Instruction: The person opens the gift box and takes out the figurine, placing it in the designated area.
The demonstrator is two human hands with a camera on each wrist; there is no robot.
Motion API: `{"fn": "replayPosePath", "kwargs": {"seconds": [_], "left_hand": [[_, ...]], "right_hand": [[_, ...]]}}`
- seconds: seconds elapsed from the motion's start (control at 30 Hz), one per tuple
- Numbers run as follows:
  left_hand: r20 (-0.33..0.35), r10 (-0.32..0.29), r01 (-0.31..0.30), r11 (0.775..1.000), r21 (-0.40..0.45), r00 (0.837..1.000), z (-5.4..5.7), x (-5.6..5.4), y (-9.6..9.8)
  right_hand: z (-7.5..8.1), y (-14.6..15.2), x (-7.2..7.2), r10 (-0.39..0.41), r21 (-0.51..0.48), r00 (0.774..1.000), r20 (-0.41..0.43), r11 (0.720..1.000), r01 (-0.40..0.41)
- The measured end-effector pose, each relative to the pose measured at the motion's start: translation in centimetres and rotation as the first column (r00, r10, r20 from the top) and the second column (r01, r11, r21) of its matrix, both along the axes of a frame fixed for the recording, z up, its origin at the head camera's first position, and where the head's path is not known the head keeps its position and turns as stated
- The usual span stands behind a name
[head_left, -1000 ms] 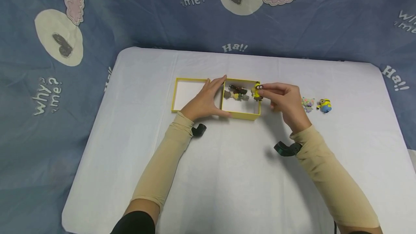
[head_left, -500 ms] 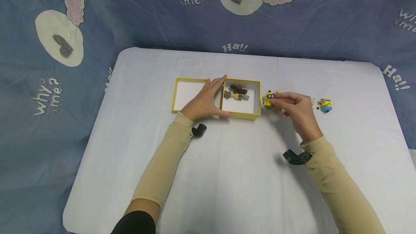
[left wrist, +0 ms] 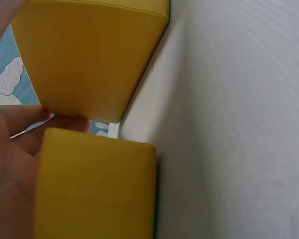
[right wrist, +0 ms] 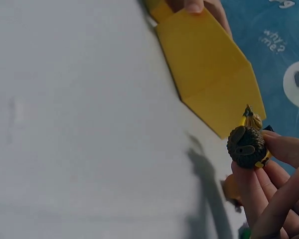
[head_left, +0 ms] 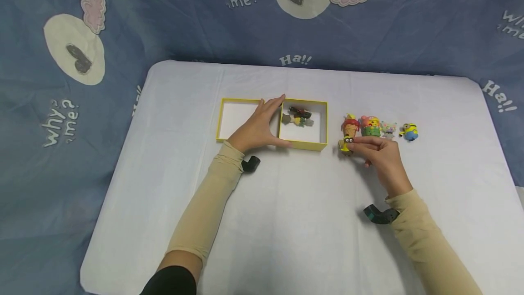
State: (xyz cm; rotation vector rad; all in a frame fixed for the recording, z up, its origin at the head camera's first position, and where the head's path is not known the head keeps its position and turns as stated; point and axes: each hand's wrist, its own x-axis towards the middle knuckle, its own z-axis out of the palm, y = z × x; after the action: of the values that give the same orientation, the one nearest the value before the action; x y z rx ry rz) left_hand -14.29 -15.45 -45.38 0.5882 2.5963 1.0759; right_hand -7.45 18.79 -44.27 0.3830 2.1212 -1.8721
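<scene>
And it's away from the box (head_left: 304, 146)! Your right hand (head_left: 382, 158) pinches the yellow toy (head_left: 345, 146), now just nearer you than the red-topped toy (head_left: 350, 126). Your left hand (head_left: 258, 130) stays spread wide against the box; dark toys (head_left: 300, 113) beside it remain inside, so the box isn't emptied.

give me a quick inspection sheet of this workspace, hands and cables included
Surface: white-covered table
Job's things: yellow box containing a dark figure and a grey-yellow figure; yellow-rimmed tray on its left; row of figures on its right
Clutter: nothing seen
Left hand: holds the yellow box, thumb at its near side
Right hand: pinches a yellow-bodied figure near the row's left end
Cables: nothing seen
Surroundings: blue printed cloth behind the table
</scene>
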Motion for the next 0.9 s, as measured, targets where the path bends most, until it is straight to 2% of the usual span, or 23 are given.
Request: {"fn": "replayPosePath", "kwargs": {"seconds": [0.43, 0.7, 0.9], "left_hand": [[0.018, 0.02, -0.02, 1.0, -0.001, 1.0, 0.1, 0.1, 0.0], [0.012, 0.016, -0.016, 1.0, -0.007, 1.0, 0.0, 0.1, 0.1], [0.01, 0.015, -0.014, 1.0, -0.006, 1.0, 0.0, 0.1, 0.1]], "right_hand": [[-0.9, 0.9, 1.2, 0.02, 0.066, 0.997, 0.076, 0.997, -0.025], [-1.4, 1.1, 1.5, 0.004, 0.081, 0.997, 0.073, 0.997, -0.01], [-1.1, 1.0, 1.7, 0.03, 0.192, 0.998, 0.056, 0.981, -0.041]]}}
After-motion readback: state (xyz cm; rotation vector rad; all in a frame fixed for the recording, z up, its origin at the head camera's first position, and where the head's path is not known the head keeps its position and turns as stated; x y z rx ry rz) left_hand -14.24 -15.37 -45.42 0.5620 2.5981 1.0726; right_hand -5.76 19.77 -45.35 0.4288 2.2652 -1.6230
